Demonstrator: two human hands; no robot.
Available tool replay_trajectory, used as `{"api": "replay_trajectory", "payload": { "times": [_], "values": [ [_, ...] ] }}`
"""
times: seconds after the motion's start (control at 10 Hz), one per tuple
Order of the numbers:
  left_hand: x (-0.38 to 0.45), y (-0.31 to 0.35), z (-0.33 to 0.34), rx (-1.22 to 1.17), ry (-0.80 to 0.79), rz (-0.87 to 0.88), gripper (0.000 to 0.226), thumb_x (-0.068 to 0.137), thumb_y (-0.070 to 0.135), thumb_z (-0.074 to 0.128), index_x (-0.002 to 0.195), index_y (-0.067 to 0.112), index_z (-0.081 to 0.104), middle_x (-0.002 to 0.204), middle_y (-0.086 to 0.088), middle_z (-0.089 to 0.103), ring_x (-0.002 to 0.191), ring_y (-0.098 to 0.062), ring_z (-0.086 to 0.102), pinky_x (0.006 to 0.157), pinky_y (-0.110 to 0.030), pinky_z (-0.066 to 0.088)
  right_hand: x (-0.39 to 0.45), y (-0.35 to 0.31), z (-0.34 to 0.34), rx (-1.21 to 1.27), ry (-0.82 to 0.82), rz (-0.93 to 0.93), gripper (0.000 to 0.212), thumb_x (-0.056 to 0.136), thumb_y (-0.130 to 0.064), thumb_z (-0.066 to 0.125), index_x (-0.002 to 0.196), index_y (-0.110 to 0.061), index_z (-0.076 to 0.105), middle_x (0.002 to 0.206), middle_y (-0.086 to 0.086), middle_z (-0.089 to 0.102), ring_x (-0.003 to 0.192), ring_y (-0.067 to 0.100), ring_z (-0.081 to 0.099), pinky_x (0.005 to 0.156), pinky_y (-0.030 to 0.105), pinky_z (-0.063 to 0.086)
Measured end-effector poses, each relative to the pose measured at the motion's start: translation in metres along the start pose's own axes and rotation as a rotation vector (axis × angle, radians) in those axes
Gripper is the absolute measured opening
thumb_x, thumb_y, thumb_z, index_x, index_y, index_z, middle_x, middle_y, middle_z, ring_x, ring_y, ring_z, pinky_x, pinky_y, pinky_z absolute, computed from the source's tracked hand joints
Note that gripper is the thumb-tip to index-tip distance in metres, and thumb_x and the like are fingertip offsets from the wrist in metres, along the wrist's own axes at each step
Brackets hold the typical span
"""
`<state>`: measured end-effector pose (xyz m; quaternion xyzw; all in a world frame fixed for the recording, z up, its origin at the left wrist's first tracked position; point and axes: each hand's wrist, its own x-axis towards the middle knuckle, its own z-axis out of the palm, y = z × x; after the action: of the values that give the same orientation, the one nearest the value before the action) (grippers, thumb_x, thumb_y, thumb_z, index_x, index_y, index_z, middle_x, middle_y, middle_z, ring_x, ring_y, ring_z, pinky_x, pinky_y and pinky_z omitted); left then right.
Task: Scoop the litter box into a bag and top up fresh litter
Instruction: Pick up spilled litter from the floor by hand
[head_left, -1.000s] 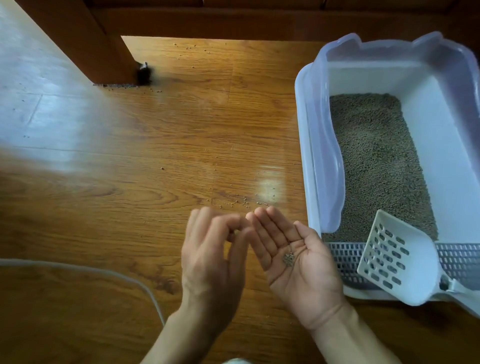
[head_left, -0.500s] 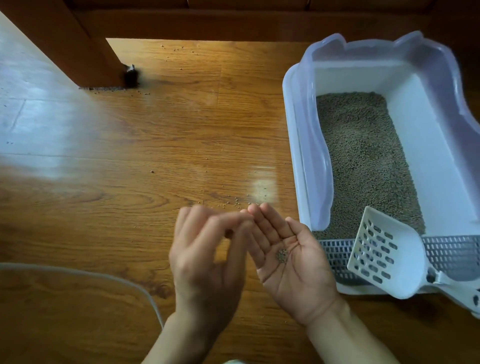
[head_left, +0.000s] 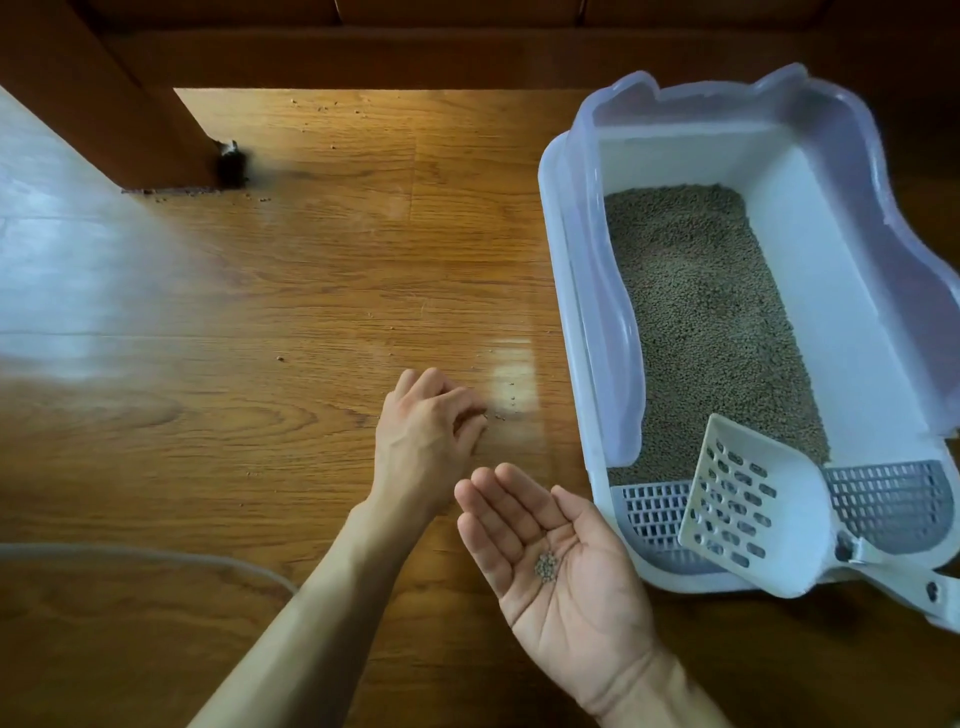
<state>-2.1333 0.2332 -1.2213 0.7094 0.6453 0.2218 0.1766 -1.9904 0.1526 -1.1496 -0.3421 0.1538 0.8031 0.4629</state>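
On floor left of litter box (head_left: 566, 291): left hand (head_left: 423, 441) now off right palm, down pinching stray grains (head_left: 501, 415); right hand (head_left: 561, 566) flat, fingers straight, cupping small pile (head_left: 546, 566); scoop (head_left: 753, 509) idle on box's near grate, so spill cleanup, not scooping.

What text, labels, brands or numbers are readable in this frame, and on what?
None readable.
Litter box: no label or brand shows on its walls.
Scoop: plain white plastic, no marking visible.
Wooden floor: only grain and scattered litter pellets.
Right hand: holds pellets, no print.
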Motion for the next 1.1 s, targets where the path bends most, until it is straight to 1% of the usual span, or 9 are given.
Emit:
{"api": "replay_trajectory", "payload": {
  "times": [0.2, 0.3, 0.4, 0.5, 0.6, 0.8, 0.9, 1.0, 1.1],
  "values": [
    [0.001, -0.006, 0.009, 0.024, 0.043, 0.097, 0.003, 0.083, 0.025, 0.077, 0.084, 0.023, 0.076, 0.084, 0.009, 0.056, 0.085, -0.017, 0.048, 0.070, -0.037, 0.048, -0.001, -0.001, -0.002, 0.003, 0.001, 0.016, 0.053, 0.095, -0.027, 0.037, 0.091, 0.011, 0.073, 0.103, 0.029, 0.070, 0.095, 0.040, 0.071, 0.072, 0.045, 0.062],
    [0.004, -0.011, 0.012, 0.048, 0.032, 0.183, 0.007, 0.087, 0.025, 0.072, 0.081, 0.020, 0.071, 0.084, 0.007, 0.059, 0.084, -0.020, 0.049, 0.069, -0.039, 0.048, 0.000, -0.001, -0.001, 0.007, 0.002, 0.025, 0.052, 0.095, -0.027, 0.037, 0.092, 0.011, 0.073, 0.103, 0.029, 0.070, 0.095, 0.040, 0.071, 0.070, 0.045, 0.062],
    [0.008, -0.014, 0.015, 0.101, 0.017, 0.233, 0.014, 0.091, 0.027, 0.063, 0.081, 0.018, 0.067, 0.085, 0.004, 0.059, 0.082, -0.021, 0.049, 0.068, -0.041, 0.047, 0.000, -0.002, 0.000, 0.005, 0.007, 0.027, 0.052, 0.095, -0.026, 0.037, 0.092, 0.011, 0.073, 0.103, 0.029, 0.070, 0.095, 0.040, 0.071, 0.071, 0.045, 0.062],
    [0.006, -0.014, 0.017, 0.049, 0.046, 0.192, 0.015, 0.093, 0.027, 0.061, 0.084, 0.016, 0.066, 0.087, 0.003, 0.059, 0.083, -0.020, 0.049, 0.071, -0.040, 0.047, 0.001, -0.002, 0.000, 0.015, 0.011, 0.025, 0.053, 0.096, -0.027, 0.036, 0.092, 0.011, 0.073, 0.103, 0.029, 0.070, 0.095, 0.040, 0.071, 0.070, 0.045, 0.062],
    [0.005, -0.010, 0.019, 0.014, 0.100, 0.172, 0.015, 0.092, 0.027, 0.062, 0.083, 0.016, 0.067, 0.085, 0.003, 0.059, 0.082, -0.019, 0.048, 0.071, -0.037, 0.045, 0.000, -0.002, 0.000, 0.018, 0.015, 0.029, 0.054, 0.097, -0.028, 0.035, 0.093, 0.011, 0.073, 0.104, 0.029, 0.070, 0.096, 0.040, 0.071, 0.072, 0.045, 0.062],
    [0.009, -0.008, 0.026, 0.053, 0.076, 0.274, 0.017, 0.089, 0.030, 0.062, 0.078, 0.018, 0.068, 0.080, 0.005, 0.058, 0.080, -0.019, 0.048, 0.065, -0.039, 0.047, 0.000, -0.004, -0.002, 0.023, 0.021, 0.030, 0.055, 0.098, -0.028, 0.034, 0.094, 0.011, 0.073, 0.105, 0.029, 0.070, 0.097, 0.040, 0.071, 0.072, 0.045, 0.062],
    [0.008, -0.011, 0.026, 0.108, 0.072, 0.318, 0.018, 0.090, 0.029, 0.063, 0.078, 0.017, 0.068, 0.080, 0.003, 0.059, 0.078, -0.023, 0.051, 0.064, -0.039, 0.046, 0.000, -0.004, -0.002, 0.024, 0.024, 0.032, 0.053, 0.096, -0.027, 0.036, 0.094, 0.011, 0.072, 0.105, 0.029, 0.070, 0.097, 0.041, 0.070, 0.072, 0.045, 0.062],
    [0.011, -0.009, 0.026, 0.189, 0.063, 0.367, 0.021, 0.093, 0.028, 0.057, 0.079, 0.017, 0.066, 0.080, 0.002, 0.059, 0.079, -0.023, 0.052, 0.063, -0.037, 0.045, 0.000, -0.003, -0.001, 0.001, 0.031, 0.032, 0.043, 0.098, -0.022, 0.045, 0.096, 0.012, 0.072, 0.106, 0.030, 0.069, 0.099, 0.042, 0.070, 0.073, 0.046, 0.062],
    [0.017, -0.004, 0.026, 0.240, 0.024, 0.364, 0.026, 0.094, 0.028, 0.047, 0.078, 0.015, 0.063, 0.079, 0.000, 0.058, 0.078, -0.024, 0.053, 0.062, -0.040, 0.048, 0.000, -0.004, 0.001, -0.011, 0.029, 0.028, 0.039, 0.095, -0.020, 0.049, 0.097, 0.012, 0.072, 0.107, 0.030, 0.069, 0.100, 0.042, 0.069, 0.075, 0.047, 0.061]
  ]
}}
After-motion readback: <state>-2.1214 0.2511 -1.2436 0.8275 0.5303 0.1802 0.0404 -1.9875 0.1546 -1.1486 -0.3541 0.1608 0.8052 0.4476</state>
